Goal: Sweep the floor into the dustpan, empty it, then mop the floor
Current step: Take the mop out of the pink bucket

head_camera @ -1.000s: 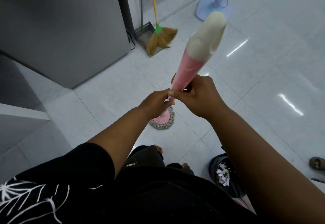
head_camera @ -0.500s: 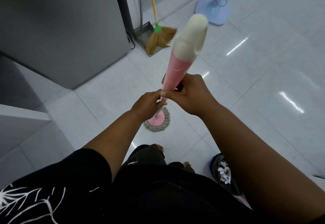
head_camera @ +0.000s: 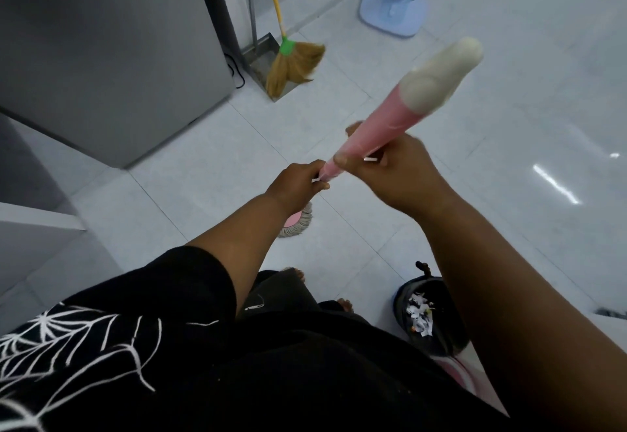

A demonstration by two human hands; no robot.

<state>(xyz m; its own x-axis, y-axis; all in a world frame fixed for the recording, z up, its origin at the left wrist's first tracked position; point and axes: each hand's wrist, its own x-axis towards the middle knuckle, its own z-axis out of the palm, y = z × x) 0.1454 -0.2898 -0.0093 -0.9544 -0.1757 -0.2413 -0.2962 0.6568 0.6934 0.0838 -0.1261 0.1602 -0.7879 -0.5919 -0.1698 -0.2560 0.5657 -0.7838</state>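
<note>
two-handed grip on pink mop handle (head_camera: pixel 366 139). left hand (head_camera: pixel 293 183) lower, fingers curled tight round thin shaft, likely for steering. right hand (head_camera: pixel 393 173) above, thumb and fingers wrapped round thicker pink part, likely for push and pull. mop head (head_camera: pixel 300 219) flat on tiled floor (head_camera: pixel 203 177) just ahead of feet, partly hidden under left hand. broom (head_camera: pixel 291 65) and dustpan (head_camera: pixel 259 58) parked against grey cabinet (head_camera: pixel 101 58), bin (head_camera: pixel 402 309) with paper scraps near feet: sweeping, emptying judged done, mopping under way.
</note>
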